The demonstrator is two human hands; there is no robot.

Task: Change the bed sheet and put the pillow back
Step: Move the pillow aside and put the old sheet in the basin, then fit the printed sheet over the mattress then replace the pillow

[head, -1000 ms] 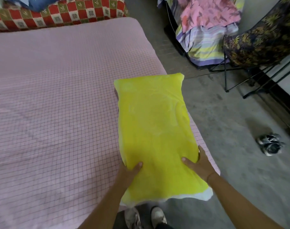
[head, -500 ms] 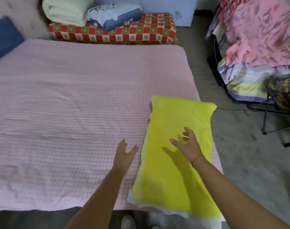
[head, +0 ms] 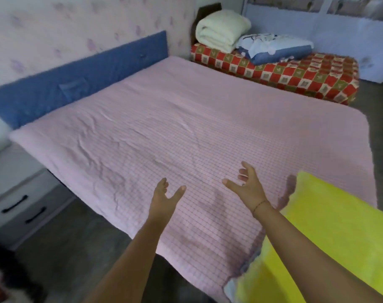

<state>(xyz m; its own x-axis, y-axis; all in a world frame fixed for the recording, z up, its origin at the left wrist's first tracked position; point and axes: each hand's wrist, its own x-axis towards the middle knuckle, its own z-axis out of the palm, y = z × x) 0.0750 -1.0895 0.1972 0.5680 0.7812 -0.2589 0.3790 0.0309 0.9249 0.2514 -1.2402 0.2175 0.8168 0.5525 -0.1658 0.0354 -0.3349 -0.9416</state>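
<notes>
A pink checked bed sheet (head: 186, 119) covers the whole mattress, with some wrinkles on its left part. A yellow pillow (head: 330, 219) lies at the bed's near right corner, partly hanging over the edge. My left hand (head: 164, 199) hovers above the sheet near the front edge, fingers spread, holding nothing. My right hand (head: 247, 185) hovers beside it, fingers apart and empty, just left of the pillow and not touching it.
A blue padded headboard (head: 77, 73) runs along the left wall. A red checked mattress (head: 295, 73) beyond the bed carries a folded cream blanket (head: 221, 29) and a blue-white pillow (head: 273, 48). A grey drawer unit (head: 18, 200) stands at the left.
Both hands have let go of the yellow pillow and lifted off it. They now hover over the sheet to its left. My view has swung left across the bed.
</notes>
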